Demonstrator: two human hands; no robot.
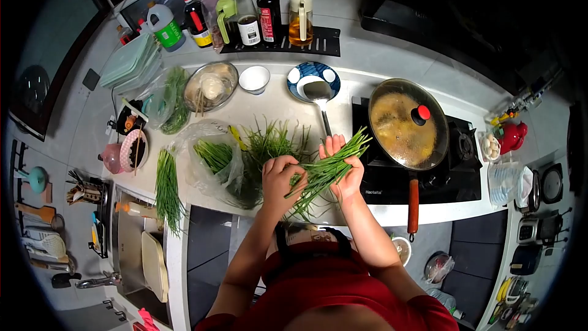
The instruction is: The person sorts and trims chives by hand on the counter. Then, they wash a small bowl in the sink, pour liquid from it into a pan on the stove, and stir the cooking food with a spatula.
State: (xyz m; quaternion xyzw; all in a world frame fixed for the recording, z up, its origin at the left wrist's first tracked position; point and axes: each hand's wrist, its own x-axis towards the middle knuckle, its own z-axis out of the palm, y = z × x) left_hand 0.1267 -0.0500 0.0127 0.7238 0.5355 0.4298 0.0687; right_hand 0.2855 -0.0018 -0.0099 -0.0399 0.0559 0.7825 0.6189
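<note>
A bunch of green garlic chives (335, 167) lies across my right hand (346, 179), with the thumb over the stalks and the fingers behind them. My left hand (283, 179) is closed, its curled fingers pinching at the left end of the bunch. Behind and below my hands more loose chives (269, 142) are heaped on the counter. A clear plastic bag (211, 158) with chives inside sits to the left. Farther left, another bunch of chives (166, 187) hangs over the counter edge.
A lidded frying pan (398, 124) stands on the black stove (392, 195) at the right, its handle pointing toward me. A spatula (320, 95) rests on a blue patterned plate (294, 81). Behind are a white bowl (254, 78) and a metal bowl (211, 101). The sink (130, 239) is at left.
</note>
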